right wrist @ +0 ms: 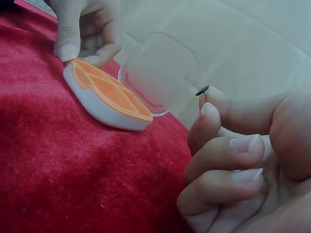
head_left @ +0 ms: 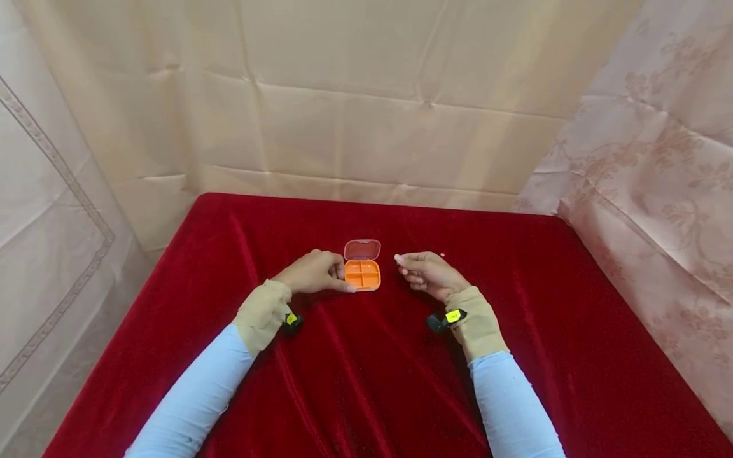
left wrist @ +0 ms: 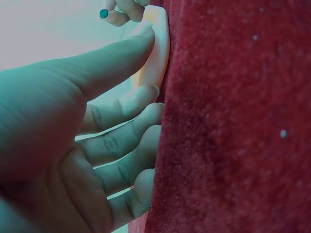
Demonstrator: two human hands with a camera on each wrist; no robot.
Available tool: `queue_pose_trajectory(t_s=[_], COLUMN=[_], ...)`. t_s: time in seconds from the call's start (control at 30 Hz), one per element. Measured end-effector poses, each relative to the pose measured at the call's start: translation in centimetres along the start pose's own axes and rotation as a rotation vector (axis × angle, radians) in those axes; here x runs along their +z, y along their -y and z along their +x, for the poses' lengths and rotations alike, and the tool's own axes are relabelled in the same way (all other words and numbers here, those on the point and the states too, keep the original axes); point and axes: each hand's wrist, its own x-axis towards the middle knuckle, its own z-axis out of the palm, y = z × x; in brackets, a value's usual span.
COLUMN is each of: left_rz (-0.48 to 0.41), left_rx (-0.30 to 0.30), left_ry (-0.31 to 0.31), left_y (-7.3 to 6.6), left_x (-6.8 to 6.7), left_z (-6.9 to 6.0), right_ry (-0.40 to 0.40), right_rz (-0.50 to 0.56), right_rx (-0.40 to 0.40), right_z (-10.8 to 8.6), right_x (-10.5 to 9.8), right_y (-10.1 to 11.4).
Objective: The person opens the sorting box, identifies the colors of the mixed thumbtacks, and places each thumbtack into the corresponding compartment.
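Note:
An orange and white case (head_left: 363, 275) with four compartments lies on the red cloth, its clear lid (right wrist: 163, 73) raised at the far side. At its left side, the left hand (head_left: 314, 272) grips it, thumb on the near left corner and fingers along the side. To the right of the case, apart from it, the right hand (head_left: 429, 272) pinches a small dark round-headed tack (right wrist: 202, 91) between thumb and index finger; its other fingers are curled. The tack's head (left wrist: 104, 13) also shows in the left wrist view. No contents are visible in the compartments.
A tiny pale object (head_left: 443, 254) lies on the red cloth (head_left: 366, 369) just beyond the right hand; what it is cannot be told. Beige curtains (head_left: 366, 102) hang behind the table, with patterned fabric (head_left: 658, 191) at the right and pale fabric at the left.

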Motion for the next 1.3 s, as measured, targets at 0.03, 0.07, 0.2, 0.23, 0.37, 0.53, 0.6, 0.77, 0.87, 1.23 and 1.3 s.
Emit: queue_pose_trajectory(t_s=[0.03,0.07,0.2,0.23,0.37,0.53,0.6,0.77,0.87,1.23,1.3], left_rz=[-0.001,-0.004,-0.009,-0.007,0.003,0.002,0.000,0.000,0.002,0.007,0.010], left_rx=[-0.001,-0.003,0.003,0.002,-0.004,-0.008,-0.007,-0.010,-0.013,-0.008,-0.003], left_ry=[0.006,0.013,0.028,0.022,0.002,0.003,0.002,-0.002,-0.001,-0.004,-0.006], left_y=[0.0,0.0,-0.1,-0.2,-0.3,-0.4,-0.5,-0.5,-0.4,-0.2,-0.1], left_x=[0.2,0.4,0.9,0.9,0.7,0.3,0.2,0.0,-0.1,-0.2,-0.3], left_z=[0.0,0.0,0.0,0.0,0.1,0.0,0.0,0.0,0.0,0.1,0.1], right_ry=[-0.001,-0.004,-0.015,-0.015,-0.007,-0.011,-0.009,-0.007,-0.005,-0.011,-0.011], right_rz=[-0.003,-0.004,-0.001,-0.002,-0.009,-0.014,-0.018,-0.018,-0.016,0.005,0.013], right_rx=[0.007,0.016,0.031,0.028,0.016,0.021,0.019,0.013,0.019,0.022,0.020], right_z=[-0.1,-0.2,-0.4,-0.4,-0.1,0.0,0.1,0.1,0.2,0.5,0.5], right_x=[0.0,-0.1,-0.3,-0.3,-0.1,0.2,0.3,0.6,0.7,0.9,0.9], right_y=[-0.2,-0.4,-0.9,-1.0,-0.9,-0.5,-0.4,-0.2,-0.2,-0.1,-0.1])
